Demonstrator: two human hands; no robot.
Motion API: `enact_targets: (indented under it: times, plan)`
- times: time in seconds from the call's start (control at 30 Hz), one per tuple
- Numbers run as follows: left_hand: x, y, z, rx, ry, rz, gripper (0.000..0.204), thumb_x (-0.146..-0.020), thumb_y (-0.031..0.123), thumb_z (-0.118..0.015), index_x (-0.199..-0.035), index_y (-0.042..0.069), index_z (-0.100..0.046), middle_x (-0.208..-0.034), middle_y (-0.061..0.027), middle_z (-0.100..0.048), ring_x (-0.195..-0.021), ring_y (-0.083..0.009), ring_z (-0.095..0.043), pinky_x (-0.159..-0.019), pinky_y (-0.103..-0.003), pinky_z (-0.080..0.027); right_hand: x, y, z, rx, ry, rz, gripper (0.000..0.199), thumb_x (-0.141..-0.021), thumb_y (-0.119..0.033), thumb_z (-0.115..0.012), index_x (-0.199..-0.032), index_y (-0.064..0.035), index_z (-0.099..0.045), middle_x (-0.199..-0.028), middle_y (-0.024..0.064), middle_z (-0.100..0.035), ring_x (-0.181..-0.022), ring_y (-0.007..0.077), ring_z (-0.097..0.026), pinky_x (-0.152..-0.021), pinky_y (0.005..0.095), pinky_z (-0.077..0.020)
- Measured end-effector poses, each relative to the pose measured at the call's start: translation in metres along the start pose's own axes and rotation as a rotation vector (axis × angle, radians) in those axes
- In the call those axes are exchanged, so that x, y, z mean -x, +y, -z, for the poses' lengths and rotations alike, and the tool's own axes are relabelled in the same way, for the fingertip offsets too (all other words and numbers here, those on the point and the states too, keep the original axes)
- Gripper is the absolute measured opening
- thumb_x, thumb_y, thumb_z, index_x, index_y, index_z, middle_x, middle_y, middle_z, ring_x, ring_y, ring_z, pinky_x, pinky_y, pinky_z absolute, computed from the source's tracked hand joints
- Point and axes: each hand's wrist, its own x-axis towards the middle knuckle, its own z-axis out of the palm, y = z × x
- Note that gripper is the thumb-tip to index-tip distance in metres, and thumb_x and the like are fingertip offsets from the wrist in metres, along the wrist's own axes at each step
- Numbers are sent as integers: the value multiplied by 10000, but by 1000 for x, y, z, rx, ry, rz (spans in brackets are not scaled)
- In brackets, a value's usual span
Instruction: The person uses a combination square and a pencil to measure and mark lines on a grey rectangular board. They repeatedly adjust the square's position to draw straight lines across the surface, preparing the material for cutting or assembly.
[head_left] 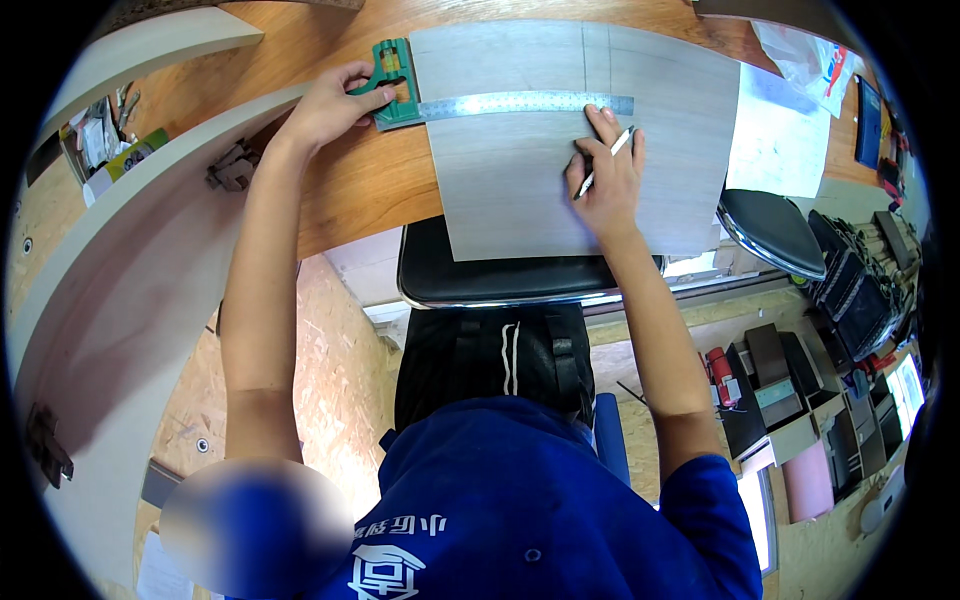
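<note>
A grey wood-grain board (520,200) lies on the wooden table, its near edge over a black chair seat. Two thin parallel lines run across its far part. My left hand (338,102) grips the green head of a combination square (398,85), which sits against the board's left edge. The square's steel blade (500,103) stretches right across the board and crosses the lines near its end. My right hand (612,180) holds a white pen (605,163), its dark tip pointing down and left. Fingertips of that hand touch the blade near its right end.
Paper sheets (780,135) and a clear plastic bag (810,60) lie right of the board. The black chair seat (480,275) is under its near edge, with another black seat (770,232) to the right. A curved pale panel (110,270) rises at left. Boxes and boards (800,400) are stacked lower right.
</note>
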Motion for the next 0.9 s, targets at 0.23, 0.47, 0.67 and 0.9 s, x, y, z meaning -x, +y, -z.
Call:
enact_targets:
  times: [0.23, 0.47, 0.67, 0.9]
  plan:
    - [1, -5, 1, 60, -4, -37, 316, -962, 242, -744, -1209, 67, -655, -967, 33, -699, -839, -55, -601, -757, -240, -518, -1, -2, 1, 6, -8, -6, 187, -859, -84, -645, -1025, -151, -593, -1459, 38, -583, -1389, 247, -517, -1193, 595, -246]
    - [2, -5, 0, 59, 3, -31, 309, -969, 241, -738, -1207, 63, -655, -972, 27, -700, -839, -52, -594, -755, -234, -509, 0, -1, -1, -2, 2, 1, 206, -855, -83, -647, -1043, -149, -591, -1465, 40, -578, -1387, 258, -516, -1192, 599, -245]
    - [0, -5, 0, 68, -3, -49, 302, -969, 226, -736, -1200, 49, -656, -939, 17, -689, -823, -57, -601, -738, -225, -520, 0, -1, -1, 9, -8, 11, 203, -857, -82, -642, -1045, -141, -592, -1467, 54, -576, -1392, 264, -512, -1193, 603, -241]
    - [-2, -5, -1, 80, 4, -52, 290, -973, 221, -731, -1189, 43, -656, -940, 13, -685, -834, -62, -616, -734, -226, -540, 0, -2, 0, 1, 0, 7, 198, -863, -84, -639, -1047, -143, -596, -1467, 52, -577, -1397, 262, -509, -1195, 600, -240]
